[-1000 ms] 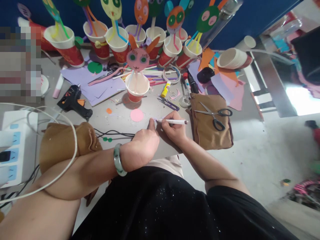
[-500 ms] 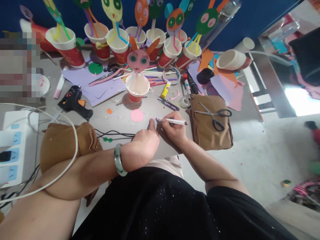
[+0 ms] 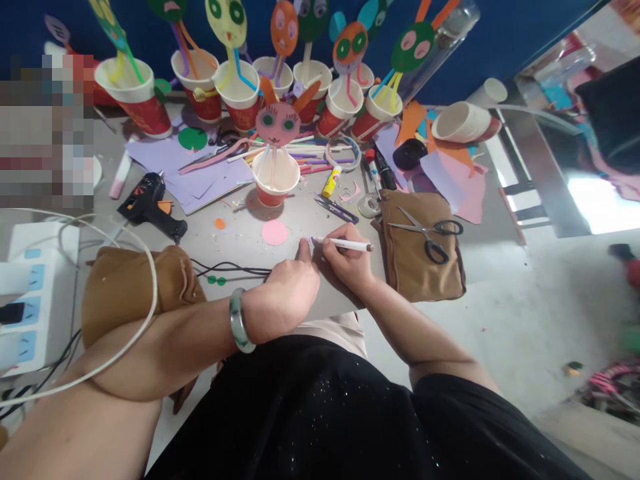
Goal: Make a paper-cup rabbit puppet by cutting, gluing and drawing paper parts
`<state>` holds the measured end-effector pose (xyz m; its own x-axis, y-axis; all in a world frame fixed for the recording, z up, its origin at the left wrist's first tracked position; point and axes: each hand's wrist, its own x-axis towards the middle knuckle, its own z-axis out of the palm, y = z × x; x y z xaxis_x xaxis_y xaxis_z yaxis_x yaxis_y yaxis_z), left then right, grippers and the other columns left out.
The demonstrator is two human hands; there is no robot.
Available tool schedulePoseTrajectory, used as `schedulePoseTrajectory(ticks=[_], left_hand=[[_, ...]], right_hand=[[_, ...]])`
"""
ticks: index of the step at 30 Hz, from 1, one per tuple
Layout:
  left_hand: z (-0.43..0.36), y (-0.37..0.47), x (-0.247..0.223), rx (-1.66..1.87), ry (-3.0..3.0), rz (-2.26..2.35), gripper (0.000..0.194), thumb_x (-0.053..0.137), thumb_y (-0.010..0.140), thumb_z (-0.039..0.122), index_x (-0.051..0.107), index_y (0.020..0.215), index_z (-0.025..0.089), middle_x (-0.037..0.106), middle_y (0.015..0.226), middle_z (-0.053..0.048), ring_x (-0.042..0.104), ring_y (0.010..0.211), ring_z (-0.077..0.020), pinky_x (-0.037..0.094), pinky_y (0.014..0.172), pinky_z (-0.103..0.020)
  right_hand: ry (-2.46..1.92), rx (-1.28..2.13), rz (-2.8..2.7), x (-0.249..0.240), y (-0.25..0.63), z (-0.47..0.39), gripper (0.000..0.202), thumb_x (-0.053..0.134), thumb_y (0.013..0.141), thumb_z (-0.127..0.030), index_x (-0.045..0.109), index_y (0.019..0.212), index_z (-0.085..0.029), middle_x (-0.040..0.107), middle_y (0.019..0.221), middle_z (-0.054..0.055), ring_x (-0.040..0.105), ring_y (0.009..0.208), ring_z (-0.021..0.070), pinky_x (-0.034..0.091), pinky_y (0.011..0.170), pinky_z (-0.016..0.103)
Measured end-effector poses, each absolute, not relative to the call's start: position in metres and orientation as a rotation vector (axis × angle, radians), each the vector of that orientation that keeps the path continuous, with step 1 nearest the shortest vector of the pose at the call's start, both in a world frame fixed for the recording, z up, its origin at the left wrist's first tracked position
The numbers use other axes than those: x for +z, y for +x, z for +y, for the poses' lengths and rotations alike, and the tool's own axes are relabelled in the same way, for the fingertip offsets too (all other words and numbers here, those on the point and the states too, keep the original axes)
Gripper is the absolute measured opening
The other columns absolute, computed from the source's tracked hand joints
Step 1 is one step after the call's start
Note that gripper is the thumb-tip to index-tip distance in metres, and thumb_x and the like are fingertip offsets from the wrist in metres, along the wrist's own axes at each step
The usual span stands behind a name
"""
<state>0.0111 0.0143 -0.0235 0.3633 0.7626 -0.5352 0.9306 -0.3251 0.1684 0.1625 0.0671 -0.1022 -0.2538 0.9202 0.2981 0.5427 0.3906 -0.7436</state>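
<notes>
My right hand (image 3: 349, 257) is closed around a white marker pen (image 3: 354, 245) with a dark end. Its tip meets a small purple piece of paper (image 3: 311, 241) on the table. Against the edge of that piece presses the index finger of my left hand (image 3: 290, 287), whose other fingers are curled under and partly hidden. A pink paper circle (image 3: 275, 233) lies just beyond my left hand. Further back, a paper cup (image 3: 276, 177) holds a pink paper face (image 3: 278, 125) with orange ears. Two small green dots (image 3: 216, 280) lie left of my left hand.
Several cups with paper faces, among them a green one (image 3: 414, 47), line the back. Scissors (image 3: 434, 235) rest on a brown pouch (image 3: 425, 280) at right. Snips (image 3: 337, 208) and a glue stick (image 3: 333, 181) lie ahead. A glue gun (image 3: 150, 205) and a power strip (image 3: 47, 233) are at left.
The back end of the marker pen has shifted slightly left while its tip stays at the purple paper. My left hand keeps its place.
</notes>
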Motion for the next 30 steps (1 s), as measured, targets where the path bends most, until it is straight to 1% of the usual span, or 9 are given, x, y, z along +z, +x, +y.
schedulePoseTrajectory(ticks=[7,10,15,19,22,24,26,28,30], left_hand=[[0.012,0.008,-0.019,-0.470,2.297,1.448,0.052,0.041,0.099,0.005,0.054,0.149,0.003,0.041,0.159,-0.035,0.078,0.098,-0.0256,0.063,0.078,-0.030],[0.012,0.007,-0.016,-0.475,2.316,1.442,0.054,0.040,0.099,0.005,0.050,0.152,0.001,0.046,0.155,-0.036,0.078,0.096,-0.0247,0.063,0.077,-0.029],[0.013,0.005,-0.015,-0.416,2.345,1.422,0.045,0.042,0.099,0.006,0.060,0.140,0.001,0.048,0.153,-0.037,0.077,0.093,-0.0248,0.062,0.075,-0.031],[0.012,0.004,-0.009,-0.388,2.346,1.400,0.043,0.037,0.100,0.007,0.059,0.137,0.003,0.046,0.153,-0.037,0.076,0.095,-0.0260,0.060,0.075,-0.032],[0.011,0.005,-0.006,-0.379,2.342,1.431,0.044,0.032,0.100,0.006,0.059,0.135,0.005,0.047,0.153,-0.036,0.076,0.093,-0.0260,0.057,0.072,-0.032],[0.010,0.007,-0.009,-0.307,2.386,1.405,0.044,0.031,0.098,0.003,0.060,0.131,0.004,0.058,0.141,-0.034,0.076,0.092,-0.0274,0.055,0.069,-0.033],[0.009,0.008,-0.014,-0.183,2.432,1.286,0.039,0.035,0.096,0.004,0.063,0.123,0.005,0.071,0.117,-0.026,0.075,0.092,-0.0283,0.054,0.069,-0.034],[0.008,0.010,-0.020,-0.094,2.448,1.159,0.032,0.042,0.095,0.009,0.064,0.118,0.008,0.074,0.100,-0.020,0.075,0.091,-0.0292,0.052,0.069,-0.034],[0.008,0.011,-0.025,-0.061,2.448,1.088,0.030,0.043,0.095,0.013,0.064,0.115,0.010,0.075,0.095,-0.017,0.074,0.090,-0.0294,0.051,0.069,-0.035]], right_hand=[[-1.253,0.675,-1.935,-0.105,0.164,0.069,0.012,0.060,0.087,-0.028,0.056,0.076,-0.023,0.060,0.066,-0.003,0.051,0.058,0.0119,0.044,0.057,0.027],[-1.217,0.665,-1.881,-0.108,0.166,0.068,0.014,0.060,0.090,-0.032,0.057,0.080,-0.023,0.059,0.068,-0.003,0.053,0.059,0.0126,0.045,0.059,0.028],[-1.143,0.560,-1.696,-0.118,0.174,0.066,0.019,0.060,0.095,-0.042,0.058,0.091,-0.023,0.060,0.074,-0.001,0.059,0.063,0.0145,0.048,0.062,0.031],[-1.218,0.506,-1.646,-0.122,0.182,0.064,0.026,0.056,0.098,-0.049,0.059,0.101,-0.024,0.062,0.074,-0.001,0.060,0.062,0.0152,0.051,0.060,0.031],[-1.191,0.481,-1.643,-0.118,0.188,0.059,0.028,0.053,0.101,-0.048,0.060,0.110,-0.023,0.065,0.073,-0.001,0.059,0.057,0.0140,0.052,0.059,0.031],[-1.165,0.447,-1.656,-0.114,0.191,0.055,0.028,0.051,0.102,-0.045,0.061,0.116,-0.023,0.068,0.076,-0.001,0.057,0.052,0.0123,0.053,0.059,0.030],[-1.185,0.428,-1.689,-0.111,0.196,0.051,0.027,0.048,0.104,-0.041,0.062,0.118,-0.022,0.071,0.078,0.000,0.055,0.049,0.0113,0.052,0.057,0.029],[-1.250,0.405,-1.750,-0.110,0.202,0.050,0.025,0.047,0.104,-0.038,0.063,0.115,-0.022,0.073,0.079,0.001,0.059,0.051,0.0127,0.052,0.057,0.030],[-1.322,0.319,-1.841,-0.110,0.209,0.051,0.021,0.050,0.101,-0.036,0.064,0.110,-0.023,0.075,0.082,0.002,0.068,0.064,0.0170,0.056,0.067,0.034]])
